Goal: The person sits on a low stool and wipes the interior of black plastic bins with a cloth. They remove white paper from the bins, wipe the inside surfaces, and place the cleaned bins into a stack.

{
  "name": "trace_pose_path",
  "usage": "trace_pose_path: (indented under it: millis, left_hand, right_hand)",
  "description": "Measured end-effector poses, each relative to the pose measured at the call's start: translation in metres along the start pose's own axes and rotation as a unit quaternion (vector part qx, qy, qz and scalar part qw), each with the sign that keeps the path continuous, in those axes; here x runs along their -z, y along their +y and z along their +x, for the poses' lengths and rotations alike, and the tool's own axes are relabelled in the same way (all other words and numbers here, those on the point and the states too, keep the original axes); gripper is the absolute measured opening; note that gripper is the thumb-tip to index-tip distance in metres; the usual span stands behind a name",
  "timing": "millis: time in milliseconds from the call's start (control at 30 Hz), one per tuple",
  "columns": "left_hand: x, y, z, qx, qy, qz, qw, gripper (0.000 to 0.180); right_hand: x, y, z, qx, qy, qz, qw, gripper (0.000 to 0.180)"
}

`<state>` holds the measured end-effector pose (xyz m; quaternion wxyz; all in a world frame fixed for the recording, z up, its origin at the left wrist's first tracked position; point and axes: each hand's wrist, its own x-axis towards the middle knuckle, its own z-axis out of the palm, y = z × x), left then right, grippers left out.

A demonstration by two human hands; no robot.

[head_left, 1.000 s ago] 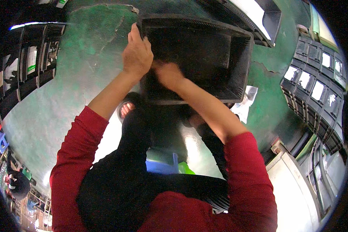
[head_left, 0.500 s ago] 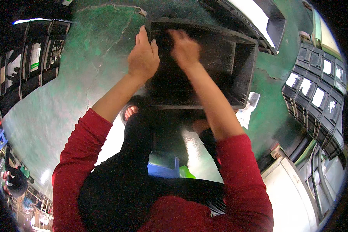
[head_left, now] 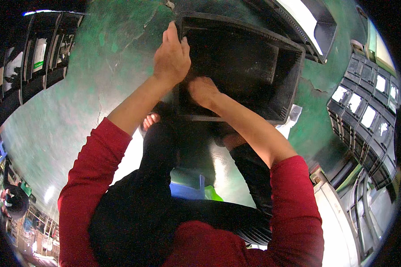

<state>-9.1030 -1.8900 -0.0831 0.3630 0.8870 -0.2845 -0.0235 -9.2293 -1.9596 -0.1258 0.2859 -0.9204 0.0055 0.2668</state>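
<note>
In front of my feet a black plastic crate (head_left: 236,66), rectangular with perforated upper walls, lies with its open side towards me. My left hand (head_left: 171,55) holds the crate's left rim, with the wall between its thumb and fingers. Inside the crate, low by the left wall, is my right hand (head_left: 202,91). Its fingers are curled in, and whatever they hold, if anything, is hidden behind the hand.
Another black crate with a white sheet (head_left: 300,20) stands beyond at the upper right. Labelled black crates are stacked at right (head_left: 365,107) and left (head_left: 38,58). Below me sits a blue stool (head_left: 188,186) beside a bright green item (head_left: 212,193). The green floor (head_left: 107,80) is cracked.
My right hand has moved down and nearer to me along the crate's left wall, its fingers now curled in. My left hand keeps its place on the rim.
</note>
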Motion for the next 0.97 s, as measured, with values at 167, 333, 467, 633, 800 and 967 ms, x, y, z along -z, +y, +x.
trace_pose_path:
  millis: [167, 333, 467, 633, 800, 967]
  left_hand:
    - [0.0, 0.0, -0.001, 0.014, -0.009, 0.003, 1.0, 0.046]
    - [0.0, 0.0, 0.003, 0.029, -0.03, 0.032, 0.999, 0.047]
    - [-0.002, -0.002, 0.004, 0.006, -0.007, 0.018, 1.0, 0.047]
    - [-0.001, -0.001, 0.003, 0.018, -0.023, 0.005, 1.0, 0.046]
    - [-0.003, 0.002, 0.004, 0.033, -0.014, 0.031, 0.999, 0.047]
    - [-0.004, 0.004, 0.003, 0.029, -0.021, 0.048, 0.998, 0.049]
  right_hand:
    - [0.015, 0.013, 0.016, -0.068, 0.042, -0.051, 0.996, 0.029]
    - [0.067, 0.049, 0.04, -0.077, 0.236, -0.019, 0.969, 0.035]
    - [0.023, 0.062, -0.022, 0.175, 0.108, -0.078, 0.976, 0.031]
    - [0.073, 0.121, -0.076, -0.015, 0.029, -0.025, 0.999, 0.024]
    - [0.04, 0.072, -0.063, -0.093, -0.1, -0.03, 0.99, 0.023]
    - [0.02, 0.011, -0.008, -0.015, -0.022, 0.084, 0.996, 0.02]
